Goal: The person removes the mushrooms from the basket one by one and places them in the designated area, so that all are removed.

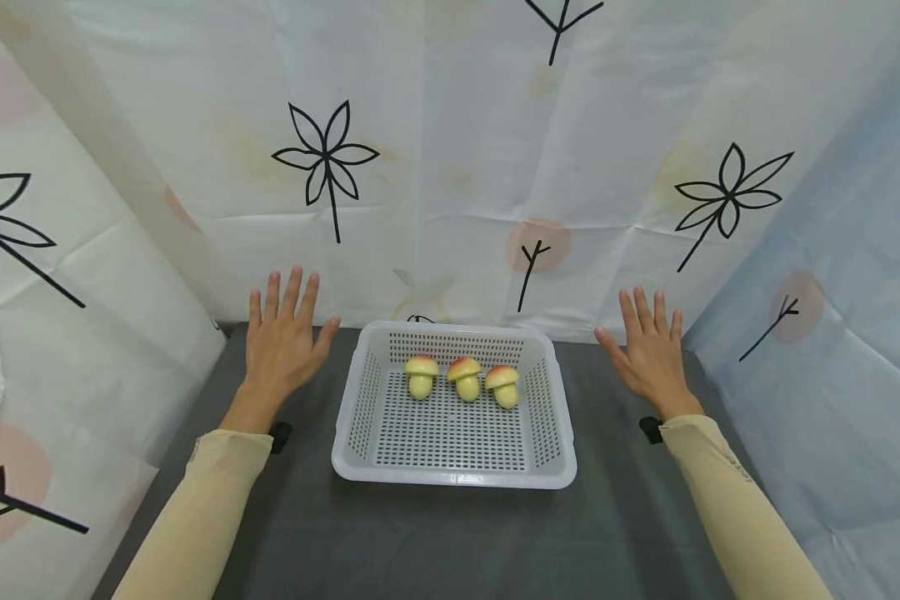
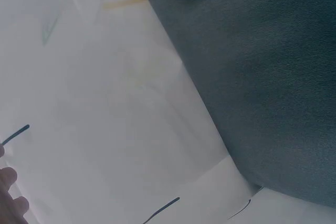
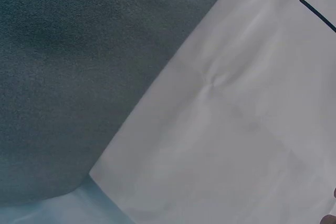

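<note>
Three toy mushrooms, a left one (image 1: 421, 377), a middle one (image 1: 465, 379) and a right one (image 1: 503, 386), lie in a row inside a white perforated plastic basket (image 1: 456, 477). Each has a yellow stem and a yellow cap tinged with red. To the left of the basket, my left hand (image 1: 281, 350) is raised with straight, spread fingers and holds nothing. On the other side my right hand (image 1: 651, 354) is held up likewise, fingers extended, apart from the basket. Only a few fingertips (image 2: 8, 177) enter the left wrist view, and barely any the right wrist view.
A dark grey table (image 1: 450, 542) lies under the basket. White cloth (image 1: 450, 167) with black leaf drawings hangs behind it and at the left, and a bluish cloth panel (image 1: 847, 375) stands at the right. The table's back edge meets the cloth.
</note>
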Action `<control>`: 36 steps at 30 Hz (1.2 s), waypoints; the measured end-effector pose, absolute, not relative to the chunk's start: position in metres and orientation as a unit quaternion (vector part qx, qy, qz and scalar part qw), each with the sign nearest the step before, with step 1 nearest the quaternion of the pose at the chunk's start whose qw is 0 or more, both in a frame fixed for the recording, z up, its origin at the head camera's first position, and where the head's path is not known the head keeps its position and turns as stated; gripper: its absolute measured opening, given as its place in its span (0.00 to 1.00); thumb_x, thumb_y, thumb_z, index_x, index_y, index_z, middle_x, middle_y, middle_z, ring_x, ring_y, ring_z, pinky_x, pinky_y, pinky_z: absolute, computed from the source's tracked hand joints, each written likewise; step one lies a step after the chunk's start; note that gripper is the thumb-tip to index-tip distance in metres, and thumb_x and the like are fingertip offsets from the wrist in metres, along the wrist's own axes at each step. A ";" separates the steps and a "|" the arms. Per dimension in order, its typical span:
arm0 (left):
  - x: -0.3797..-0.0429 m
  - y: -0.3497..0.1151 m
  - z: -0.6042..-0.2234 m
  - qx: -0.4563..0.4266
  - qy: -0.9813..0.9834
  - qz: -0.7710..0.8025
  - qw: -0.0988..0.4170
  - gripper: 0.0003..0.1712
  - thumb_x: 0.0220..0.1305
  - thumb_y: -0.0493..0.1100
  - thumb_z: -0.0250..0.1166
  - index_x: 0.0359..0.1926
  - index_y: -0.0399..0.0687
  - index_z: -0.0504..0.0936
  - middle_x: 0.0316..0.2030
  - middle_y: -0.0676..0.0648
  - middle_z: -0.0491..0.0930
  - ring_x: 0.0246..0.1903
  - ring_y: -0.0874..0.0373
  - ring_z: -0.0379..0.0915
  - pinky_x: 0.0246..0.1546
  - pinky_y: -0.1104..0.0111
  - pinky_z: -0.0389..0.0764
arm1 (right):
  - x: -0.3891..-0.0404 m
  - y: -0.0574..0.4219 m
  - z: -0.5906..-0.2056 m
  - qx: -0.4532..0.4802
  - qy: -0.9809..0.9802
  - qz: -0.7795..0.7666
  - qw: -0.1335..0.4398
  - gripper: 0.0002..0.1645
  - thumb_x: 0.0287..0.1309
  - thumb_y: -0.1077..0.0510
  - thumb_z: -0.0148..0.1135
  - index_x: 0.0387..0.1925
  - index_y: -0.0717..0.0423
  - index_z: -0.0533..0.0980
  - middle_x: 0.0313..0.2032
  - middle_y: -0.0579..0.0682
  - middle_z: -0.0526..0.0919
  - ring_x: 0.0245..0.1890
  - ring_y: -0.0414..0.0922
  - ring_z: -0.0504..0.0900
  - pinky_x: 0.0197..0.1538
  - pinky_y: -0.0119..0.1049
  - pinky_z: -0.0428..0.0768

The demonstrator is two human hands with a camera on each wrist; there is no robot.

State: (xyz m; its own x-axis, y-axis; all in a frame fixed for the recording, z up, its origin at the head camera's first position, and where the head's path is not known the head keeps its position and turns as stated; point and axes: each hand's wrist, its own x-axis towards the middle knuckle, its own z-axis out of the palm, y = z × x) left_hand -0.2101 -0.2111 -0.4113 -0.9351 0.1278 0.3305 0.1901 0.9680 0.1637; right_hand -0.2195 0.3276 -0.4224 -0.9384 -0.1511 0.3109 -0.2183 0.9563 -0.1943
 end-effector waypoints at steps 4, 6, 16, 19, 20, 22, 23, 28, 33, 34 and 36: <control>-0.207 -0.211 -0.413 -0.082 -0.980 -0.093 0.155 0.44 0.78 0.64 0.45 0.82 0.47 0.43 0.80 0.40 0.39 0.78 0.46 0.17 0.74 0.44 0.27 | -0.217 0.327 -0.425 0.094 -0.979 0.112 0.142 0.51 0.74 0.29 0.40 0.82 0.55 0.43 0.80 0.60 0.40 0.78 0.58 0.27 0.73 0.63 0.26; -0.206 -0.211 -0.415 -0.083 -0.980 -0.097 0.155 0.44 0.78 0.64 0.45 0.82 0.47 0.43 0.81 0.41 0.38 0.78 0.46 0.17 0.74 0.45 0.27 | -0.215 0.327 -0.426 0.094 -0.980 0.113 0.137 0.51 0.74 0.29 0.40 0.82 0.54 0.43 0.80 0.60 0.40 0.78 0.59 0.27 0.73 0.63 0.26; -0.195 -0.207 -0.426 -0.103 -0.967 -0.148 0.178 0.42 0.77 0.57 0.53 0.80 0.42 0.51 0.78 0.35 0.48 0.78 0.38 0.35 0.75 0.44 0.38 | -0.202 0.321 -0.431 0.112 -0.970 0.146 0.157 0.47 0.75 0.33 0.47 0.78 0.61 0.55 0.75 0.69 0.55 0.77 0.67 0.44 0.73 0.67 0.37; -0.191 -0.204 -0.431 -0.108 -0.961 -0.176 0.184 0.41 0.77 0.54 0.55 0.80 0.41 0.54 0.77 0.33 0.52 0.76 0.35 0.43 0.73 0.41 0.46 | -0.197 0.318 -0.431 0.120 -0.965 0.169 0.160 0.44 0.75 0.37 0.50 0.76 0.63 0.58 0.71 0.70 0.61 0.73 0.69 0.54 0.71 0.68 0.47; -0.189 -0.203 -0.432 -0.109 -0.959 -0.188 0.183 0.40 0.76 0.54 0.56 0.80 0.41 0.54 0.76 0.32 0.53 0.76 0.34 0.45 0.72 0.40 0.49 | -0.195 0.316 -0.431 0.119 -0.965 0.175 0.156 0.43 0.75 0.38 0.51 0.76 0.63 0.59 0.70 0.70 0.62 0.72 0.70 0.56 0.71 0.68 0.50; -0.186 -0.202 -0.436 -0.106 -0.955 -0.210 0.178 0.41 0.76 0.53 0.56 0.80 0.42 0.53 0.76 0.32 0.54 0.74 0.32 0.48 0.69 0.37 0.55 | -0.191 0.312 -0.431 0.113 -0.966 0.189 0.138 0.43 0.75 0.39 0.52 0.77 0.62 0.58 0.70 0.70 0.63 0.70 0.70 0.59 0.68 0.69 0.56; -0.184 -0.201 -0.439 -0.106 -0.954 -0.220 0.177 0.41 0.76 0.53 0.57 0.80 0.42 0.53 0.75 0.32 0.55 0.73 0.31 0.50 0.67 0.36 0.57 | -0.188 0.310 -0.431 0.109 -0.966 0.196 0.130 0.42 0.75 0.39 0.52 0.77 0.62 0.58 0.69 0.69 0.63 0.69 0.69 0.60 0.66 0.69 0.59; -0.176 -0.197 -0.452 -0.099 -0.950 -0.256 0.150 0.42 0.76 0.53 0.57 0.80 0.44 0.52 0.74 0.31 0.57 0.70 0.29 0.55 0.61 0.33 0.64 | -0.179 0.300 -0.430 0.097 -0.966 0.219 0.094 0.41 0.74 0.41 0.54 0.76 0.60 0.59 0.70 0.68 0.63 0.69 0.69 0.61 0.64 0.70 0.62; -0.166 -0.192 -0.464 -0.090 -0.944 -0.305 0.088 0.43 0.76 0.57 0.55 0.82 0.50 0.48 0.75 0.32 0.55 0.71 0.30 0.54 0.59 0.31 0.65 | -0.174 0.288 -0.429 0.116 -0.958 0.244 0.094 0.38 0.72 0.48 0.61 0.73 0.64 0.63 0.69 0.68 0.66 0.68 0.68 0.65 0.64 0.68 0.64; -0.164 -0.191 -0.466 -0.091 -0.940 -0.319 0.075 0.43 0.76 0.58 0.55 0.82 0.51 0.48 0.75 0.32 0.55 0.72 0.30 0.53 0.59 0.30 0.64 | -0.174 0.285 -0.428 0.119 -0.957 0.248 0.094 0.38 0.71 0.49 0.62 0.73 0.64 0.63 0.68 0.68 0.67 0.68 0.68 0.65 0.64 0.68 0.65; -0.162 -0.190 -0.472 -0.094 -0.931 -0.348 0.053 0.44 0.76 0.59 0.55 0.82 0.52 0.48 0.75 0.32 0.53 0.72 0.29 0.52 0.60 0.29 0.62 | -0.173 0.279 -0.428 0.123 -0.953 0.261 0.090 0.37 0.70 0.52 0.63 0.73 0.65 0.64 0.68 0.68 0.68 0.68 0.67 0.66 0.64 0.67 0.65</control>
State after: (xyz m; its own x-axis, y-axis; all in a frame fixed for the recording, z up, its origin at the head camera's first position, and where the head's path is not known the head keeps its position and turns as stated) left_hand -0.1618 -0.1898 -0.4716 -0.9766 0.1391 0.1638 0.2124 0.7406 0.6375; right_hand -0.1731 0.2785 -0.4279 -0.9537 -0.1874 0.2351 -0.2810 0.8338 -0.4752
